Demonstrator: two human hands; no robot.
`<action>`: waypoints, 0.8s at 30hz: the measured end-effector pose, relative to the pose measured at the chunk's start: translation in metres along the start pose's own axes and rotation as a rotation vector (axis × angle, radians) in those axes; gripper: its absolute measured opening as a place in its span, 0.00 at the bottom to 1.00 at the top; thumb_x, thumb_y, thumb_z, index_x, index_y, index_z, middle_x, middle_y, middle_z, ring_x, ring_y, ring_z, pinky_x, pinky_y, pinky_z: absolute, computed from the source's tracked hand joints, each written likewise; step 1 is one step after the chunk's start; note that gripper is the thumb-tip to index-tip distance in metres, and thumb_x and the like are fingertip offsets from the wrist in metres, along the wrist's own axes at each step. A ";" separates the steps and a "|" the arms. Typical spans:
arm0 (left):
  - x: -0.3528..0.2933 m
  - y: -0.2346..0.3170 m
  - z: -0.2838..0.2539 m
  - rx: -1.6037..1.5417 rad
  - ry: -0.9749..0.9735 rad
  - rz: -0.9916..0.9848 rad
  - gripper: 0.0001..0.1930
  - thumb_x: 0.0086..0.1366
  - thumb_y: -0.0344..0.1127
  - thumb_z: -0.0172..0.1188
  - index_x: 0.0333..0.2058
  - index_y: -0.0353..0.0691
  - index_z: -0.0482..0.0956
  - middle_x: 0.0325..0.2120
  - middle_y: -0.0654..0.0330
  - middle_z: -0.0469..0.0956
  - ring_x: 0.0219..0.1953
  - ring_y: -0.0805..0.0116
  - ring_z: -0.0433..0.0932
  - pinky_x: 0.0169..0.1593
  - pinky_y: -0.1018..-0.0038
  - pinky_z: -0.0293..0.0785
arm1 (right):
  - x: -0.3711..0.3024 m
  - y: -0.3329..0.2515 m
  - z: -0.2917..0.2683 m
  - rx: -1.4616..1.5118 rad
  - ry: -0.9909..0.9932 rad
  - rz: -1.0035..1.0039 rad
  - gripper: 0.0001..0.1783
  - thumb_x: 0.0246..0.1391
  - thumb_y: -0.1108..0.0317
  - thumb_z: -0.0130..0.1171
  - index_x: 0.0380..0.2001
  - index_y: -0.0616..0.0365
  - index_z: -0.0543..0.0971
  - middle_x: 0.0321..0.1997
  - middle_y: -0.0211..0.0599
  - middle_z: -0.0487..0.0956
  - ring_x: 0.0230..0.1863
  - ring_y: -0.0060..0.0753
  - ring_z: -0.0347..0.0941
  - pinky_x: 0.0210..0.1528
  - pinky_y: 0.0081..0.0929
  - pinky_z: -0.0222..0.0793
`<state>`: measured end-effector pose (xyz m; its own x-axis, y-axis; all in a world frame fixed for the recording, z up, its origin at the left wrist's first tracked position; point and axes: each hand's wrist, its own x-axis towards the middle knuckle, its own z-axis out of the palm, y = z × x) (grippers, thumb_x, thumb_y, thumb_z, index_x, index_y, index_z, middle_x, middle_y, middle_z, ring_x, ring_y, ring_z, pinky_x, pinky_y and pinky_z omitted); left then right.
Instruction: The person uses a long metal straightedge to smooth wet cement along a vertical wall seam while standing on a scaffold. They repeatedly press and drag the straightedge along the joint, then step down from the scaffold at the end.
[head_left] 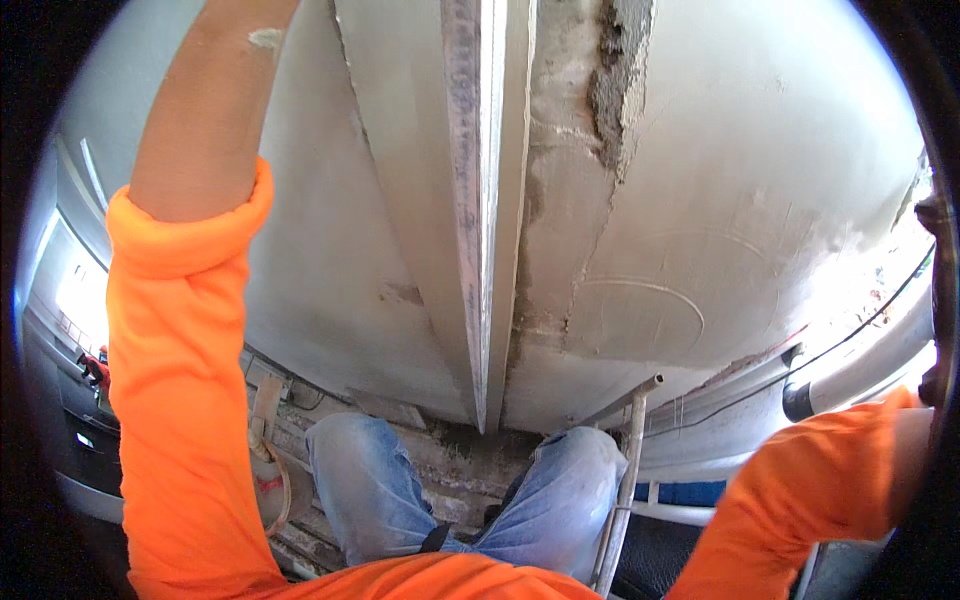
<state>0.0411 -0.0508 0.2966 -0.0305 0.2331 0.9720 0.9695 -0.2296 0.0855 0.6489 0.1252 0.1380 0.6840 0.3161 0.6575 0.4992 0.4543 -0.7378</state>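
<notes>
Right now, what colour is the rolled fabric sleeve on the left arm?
The rolled fabric sleeve is bright orange, clearest in the head view.

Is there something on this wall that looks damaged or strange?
Yes. Right of the long upright bar, near the picture's top, a jagged dark-grey patch looks rough against the smooth wall. Lower, a curved line marks the surface. Whether either is real damage, I cannot tell.

The metal profile (466, 180) is cut off above. Left of it, the left hand is out of frame; right of it, the right hand too. Far left of it, a co-worker (97, 372) is too small to make out.
</notes>
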 end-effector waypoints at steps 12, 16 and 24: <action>0.018 0.020 0.004 0.094 0.023 -0.062 0.25 0.60 0.46 0.61 0.25 0.21 0.82 0.18 0.41 0.81 0.23 0.55 0.84 0.31 0.61 0.80 | -0.040 -0.013 -0.002 0.159 0.109 -0.017 0.24 0.74 0.56 0.49 0.61 0.62 0.75 0.56 0.49 0.80 0.56 0.42 0.78 0.65 0.45 0.72; 0.030 0.009 0.008 0.153 0.060 -0.013 0.25 0.59 0.47 0.62 0.30 0.20 0.82 0.24 0.34 0.83 0.31 0.47 0.87 0.38 0.57 0.81 | -0.101 -0.075 0.017 0.539 0.118 -0.108 0.23 0.73 0.56 0.50 0.61 0.61 0.75 0.56 0.49 0.80 0.56 0.42 0.78 0.64 0.46 0.72; 0.033 -0.004 0.010 0.141 0.066 -0.052 0.25 0.59 0.48 0.66 0.30 0.21 0.81 0.28 0.29 0.81 0.37 0.35 0.86 0.42 0.52 0.80 | -0.382 -0.137 0.081 0.696 -0.923 0.020 0.27 0.70 0.55 0.60 0.61 0.64 0.76 0.54 0.46 0.80 0.53 0.38 0.79 0.60 0.39 0.75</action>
<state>0.0388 -0.0332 0.3266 -0.0929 0.1776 0.9797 0.9905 -0.0833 0.1091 0.2763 0.0095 -0.0003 -0.1038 0.6860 0.7202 -0.1050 0.7125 -0.6938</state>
